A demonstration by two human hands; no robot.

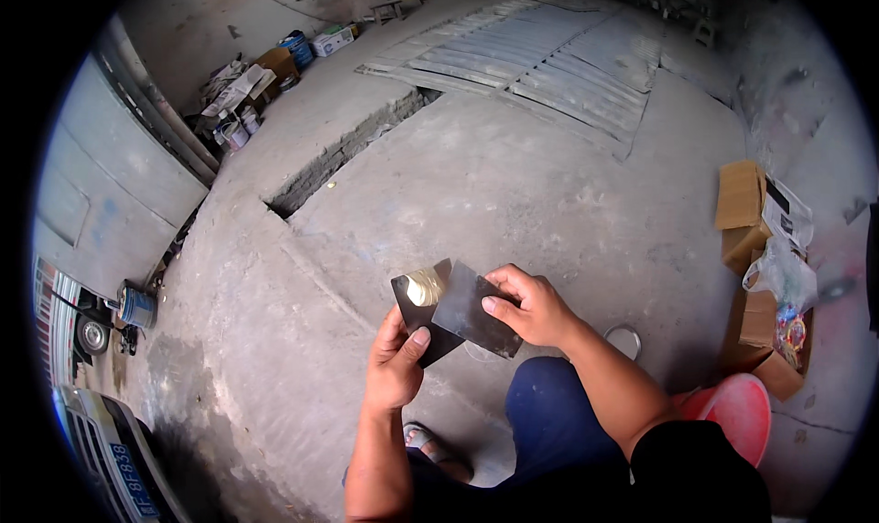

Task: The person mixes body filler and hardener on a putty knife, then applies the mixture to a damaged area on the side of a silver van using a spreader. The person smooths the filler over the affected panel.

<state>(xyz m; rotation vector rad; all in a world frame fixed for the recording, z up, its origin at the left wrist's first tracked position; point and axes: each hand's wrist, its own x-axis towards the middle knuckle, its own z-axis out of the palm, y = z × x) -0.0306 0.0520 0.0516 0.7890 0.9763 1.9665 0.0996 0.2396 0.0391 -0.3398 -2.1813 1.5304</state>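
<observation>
My left hand grips a dark, thin rectangular plate with its thumb across the face, and a mound of cream-coloured paste sits on the plate's upper part. My right hand pinches a second, grey flat plate between thumb and fingers. This second plate lies over or just beside the first one, to the right of the paste; whether they touch is unclear. My knee in blue trousers and a sandalled foot show below.
Cardboard boxes, a plastic bag and a red basin stand at the right. A trench and metal floor covers lie ahead. A metal door, blue bucket and vehicle front are left.
</observation>
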